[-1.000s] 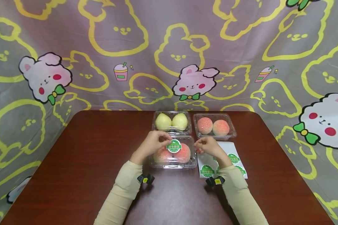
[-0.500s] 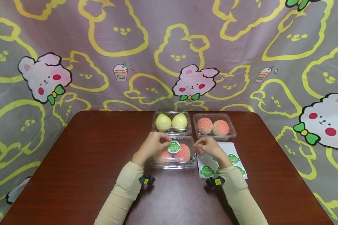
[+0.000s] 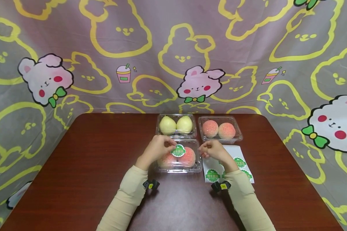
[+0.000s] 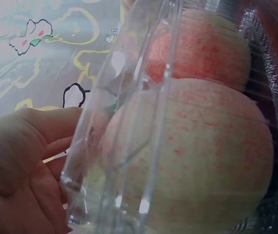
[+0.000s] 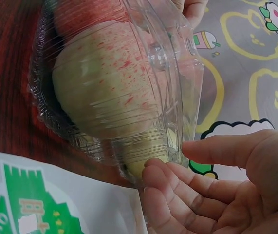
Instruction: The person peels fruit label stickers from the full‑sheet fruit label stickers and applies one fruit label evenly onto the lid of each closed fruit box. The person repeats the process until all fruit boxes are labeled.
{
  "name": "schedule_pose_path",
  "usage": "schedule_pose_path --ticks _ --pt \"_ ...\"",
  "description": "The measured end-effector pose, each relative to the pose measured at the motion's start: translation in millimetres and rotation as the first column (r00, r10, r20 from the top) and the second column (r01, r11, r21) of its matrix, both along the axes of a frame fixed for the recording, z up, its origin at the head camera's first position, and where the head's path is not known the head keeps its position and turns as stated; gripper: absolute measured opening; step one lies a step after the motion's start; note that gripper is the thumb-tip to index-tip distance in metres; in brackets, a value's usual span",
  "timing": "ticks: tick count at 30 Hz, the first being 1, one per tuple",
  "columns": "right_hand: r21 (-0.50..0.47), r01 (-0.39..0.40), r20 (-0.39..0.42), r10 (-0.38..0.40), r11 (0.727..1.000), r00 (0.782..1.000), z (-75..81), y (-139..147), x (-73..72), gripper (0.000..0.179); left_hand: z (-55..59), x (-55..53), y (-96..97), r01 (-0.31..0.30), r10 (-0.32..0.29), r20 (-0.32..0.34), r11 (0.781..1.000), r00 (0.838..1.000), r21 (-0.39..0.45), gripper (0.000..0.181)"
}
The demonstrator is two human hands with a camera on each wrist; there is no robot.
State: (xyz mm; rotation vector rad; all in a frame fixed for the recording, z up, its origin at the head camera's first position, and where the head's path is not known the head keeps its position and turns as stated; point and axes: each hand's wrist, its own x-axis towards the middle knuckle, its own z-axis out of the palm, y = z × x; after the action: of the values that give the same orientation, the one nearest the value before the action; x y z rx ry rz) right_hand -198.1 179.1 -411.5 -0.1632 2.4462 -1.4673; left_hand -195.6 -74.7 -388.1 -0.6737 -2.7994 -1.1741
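Box (image 3: 179, 170) lies straight ahead of me on the table (image 3: 89, 160), lid on, between my two hands, its long axis running left to right. Close behind it sits the yellow-fruit box (image 3: 176, 136), and behind to the right the other peach box (image 3: 234, 140), so the far side is tight; there is more room on the left and towards me. The sheet (image 3: 233, 153) lies just beside the right end, partly under my right hand (image 3: 215, 150). That hand's thumb and fingertips stand a little apart, at the right edge of the lid, with nothing seen between them; whether they touch the plastic I cannot tell. My left hand (image 3: 157, 149) reaches over the back left part of the lid. Under the plastic two peaches (image 3: 188, 158) sit side by side. The sticker (image 3: 178, 150) is round, above them near the lid's middle, and lies just right of my left fingertips, the nearer hand. Thumb and finger there seem closed on its left edge; how much of it meets the lid I cannot tell
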Motion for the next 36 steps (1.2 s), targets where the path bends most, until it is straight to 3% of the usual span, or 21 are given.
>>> schedule_pose_path --ticks 10,28,36 --pt "-0.006 0.000 -0.003 0.000 1.000 1.000 0.3 -0.1 0.4 0.022 -0.1 1.0 -0.9 -0.053 0.050 -0.023 0.993 0.998 -0.104 0.006" --pt "0.004 0.024 0.011 -0.024 1.000 1.000 1.0 -2.1 2.4 0.022 -0.2 3.8 0.8 -0.108 0.103 -0.036 0.977 0.994 -0.186 0.010" --pt "0.000 0.026 0.015 -0.026 1.000 1.000 -0.6 -1.8 0.2 0.021 -0.3 4.2 0.4 -0.104 0.093 -0.061 0.973 0.994 -0.205 0.012"
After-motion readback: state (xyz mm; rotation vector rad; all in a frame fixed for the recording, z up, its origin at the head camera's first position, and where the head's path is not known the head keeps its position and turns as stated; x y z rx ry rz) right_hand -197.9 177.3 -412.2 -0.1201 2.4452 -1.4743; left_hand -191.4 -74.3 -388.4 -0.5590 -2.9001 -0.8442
